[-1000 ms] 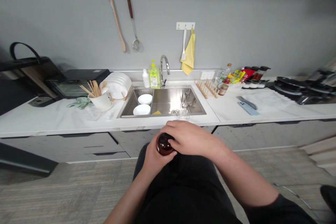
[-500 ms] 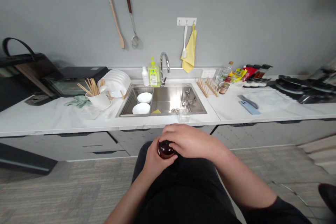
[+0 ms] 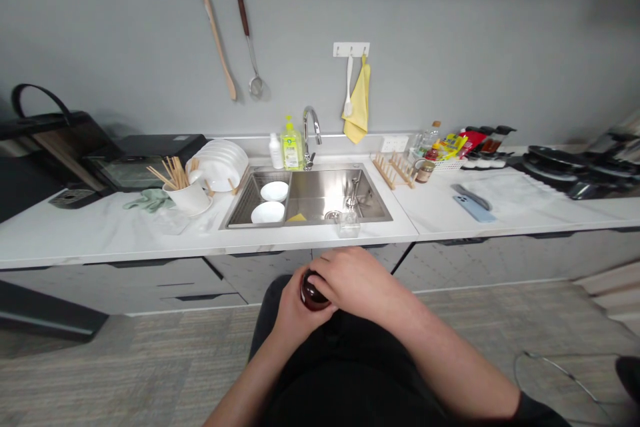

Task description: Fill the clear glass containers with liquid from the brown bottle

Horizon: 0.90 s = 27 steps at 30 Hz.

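Note:
A dark reddish-brown jar [image 3: 314,295] is held close to my body, in front of the counter edge. My left hand [image 3: 295,310] wraps round its side, with the thumb along the near side. Over the top of the jar lies my right hand [image 3: 347,280], its fingers curled on the dark lid and partly hiding it. Beyond my hands, a small clear container [image 3: 349,225] stands at the front rim of the sink [image 3: 325,193].
Two white bowls [image 3: 269,212] sit in the sink's left rack. Left of it are plates [image 3: 217,163], a white chopstick holder [image 3: 189,199] and a green cloth [image 3: 150,200]. A blue phone [image 3: 475,208], wooden rack [image 3: 393,170] and condiment basket [image 3: 449,164] are on the right.
The view has tilted slightly, so the counter and wall items appear a little lower. My right hand's fingers have shifted on the lid, showing its top differently.

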Motion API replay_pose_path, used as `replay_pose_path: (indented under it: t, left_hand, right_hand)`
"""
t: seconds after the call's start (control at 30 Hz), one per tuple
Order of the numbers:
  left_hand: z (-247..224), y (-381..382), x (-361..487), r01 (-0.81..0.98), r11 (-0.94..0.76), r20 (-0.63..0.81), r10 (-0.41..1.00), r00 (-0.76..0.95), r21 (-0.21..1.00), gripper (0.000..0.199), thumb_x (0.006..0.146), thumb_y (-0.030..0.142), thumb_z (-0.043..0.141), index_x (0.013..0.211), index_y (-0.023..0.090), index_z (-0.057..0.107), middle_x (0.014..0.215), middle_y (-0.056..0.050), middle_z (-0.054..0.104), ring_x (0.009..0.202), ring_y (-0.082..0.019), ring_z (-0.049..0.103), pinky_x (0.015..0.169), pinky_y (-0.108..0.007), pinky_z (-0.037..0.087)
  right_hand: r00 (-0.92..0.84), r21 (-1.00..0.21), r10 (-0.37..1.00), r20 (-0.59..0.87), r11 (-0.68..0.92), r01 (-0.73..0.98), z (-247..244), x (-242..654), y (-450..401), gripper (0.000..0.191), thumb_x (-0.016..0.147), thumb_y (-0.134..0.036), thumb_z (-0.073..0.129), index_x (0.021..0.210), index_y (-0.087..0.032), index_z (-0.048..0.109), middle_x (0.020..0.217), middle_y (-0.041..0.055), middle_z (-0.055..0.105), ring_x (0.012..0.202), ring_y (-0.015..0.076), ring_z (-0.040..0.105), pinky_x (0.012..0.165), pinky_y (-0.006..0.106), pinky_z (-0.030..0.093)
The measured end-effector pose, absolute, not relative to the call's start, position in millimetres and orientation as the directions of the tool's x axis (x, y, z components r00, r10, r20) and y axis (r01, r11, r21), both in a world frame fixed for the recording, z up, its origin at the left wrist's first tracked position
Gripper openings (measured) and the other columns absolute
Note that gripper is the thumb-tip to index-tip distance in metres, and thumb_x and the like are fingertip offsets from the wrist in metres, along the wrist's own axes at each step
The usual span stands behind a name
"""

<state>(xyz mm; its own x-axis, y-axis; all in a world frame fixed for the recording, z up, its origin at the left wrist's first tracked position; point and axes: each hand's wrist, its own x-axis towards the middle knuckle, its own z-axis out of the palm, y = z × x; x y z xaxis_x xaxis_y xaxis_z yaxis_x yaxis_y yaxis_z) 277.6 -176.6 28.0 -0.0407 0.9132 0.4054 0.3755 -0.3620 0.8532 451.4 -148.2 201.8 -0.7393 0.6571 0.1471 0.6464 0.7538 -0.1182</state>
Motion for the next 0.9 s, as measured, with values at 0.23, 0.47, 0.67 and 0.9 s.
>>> replay_pose_path:
  t: [0.23,0.47,0.67,0.9]
  left_hand:
    - [28.7,-174.2,275.3,0.368,-0.372,0.414,0.909,-0.038,0.852,0.078,0.067,0.043,0.101,0.137,0.024,0.069,0.126,-0.011,0.083,0.114,-0.038,0.083,0.103,-0.056,0.069]
    - [27.7,-175.4,277.6,0.348,-0.386,0.424,0.905,-0.037,0.854,0.079,0.068,0.042,0.100,0.137,0.023,0.069,0.125,-0.011,0.083,0.113,-0.036,0.083,0.103,-0.054,0.069]
    - [29.4,-174.5,271.6,0.351,-0.382,0.424,0.904,-0.048,0.855,0.079,0.070,0.042,0.100,0.139,0.019,0.070,0.133,-0.015,0.083,0.121,-0.038,0.083,0.107,-0.054,0.068]
    - [31.7,-172.4,263.0,0.379,-0.354,0.412,0.908,-0.080,0.855,0.075,0.070,0.041,0.099,0.137,0.020,0.072,0.132,-0.015,0.083,0.122,-0.037,0.083,0.110,-0.055,0.068]
  right_hand:
    - [-0.788,-0.301,0.585,0.192,0.800,0.520,215.3,479.1,-150.3,0.013,0.109,-0.017,0.068,0.117,-0.022,0.078,0.112,0.0062,0.081,0.101,0.0232,0.075,0.087,0.035,0.056]
    - [-0.801,-0.449,0.528,0.282,0.810,0.377,206.0,492.0,-141.1,0.030,0.106,-0.008,0.066,0.126,-0.025,0.080,0.131,0.0076,0.082,0.118,0.0238,0.077,0.103,0.039,0.061]
    - [-0.566,-0.708,0.712,0.416,0.644,0.290,165.7,520.6,-117.4,0.029,0.094,-0.014,0.079,0.120,-0.026,0.080,0.104,0.0032,0.083,0.082,0.0182,0.075,0.079,0.033,0.062]
    - [0.004,-0.970,0.971,0.240,0.239,0.032,68.2,597.6,-47.2,0.043,0.074,-0.046,0.099,0.102,-0.023,0.076,0.092,0.0045,0.083,0.066,0.0152,0.067,0.068,0.032,0.058]
